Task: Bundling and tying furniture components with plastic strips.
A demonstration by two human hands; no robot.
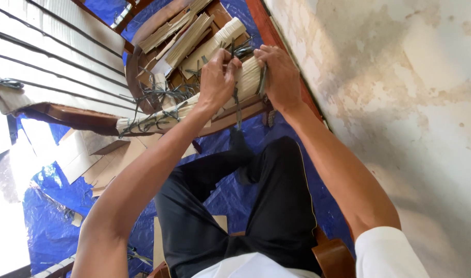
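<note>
A long bundle of pale flat cardboard pieces (246,77) lies across the edge of a wooden frame (235,110) in front of my knees. Grey-green string (163,95) is wound around it in several places, with loose ends hanging. My left hand (217,77) pinches a strand of that string on top of the bundle. My right hand (279,74) presses on the bundle's right end, fingers curled over its edge and over a thin dark strand; I cannot tell what that strand is.
More folded cardboard pieces (189,36) are heaped behind the bundle. A large stack of pale sheets (55,56) rests at upper left. Blue tarpaulin (230,195) covers the floor, with cardboard scraps (96,159) on it. A stained wall (400,77) is close on the right.
</note>
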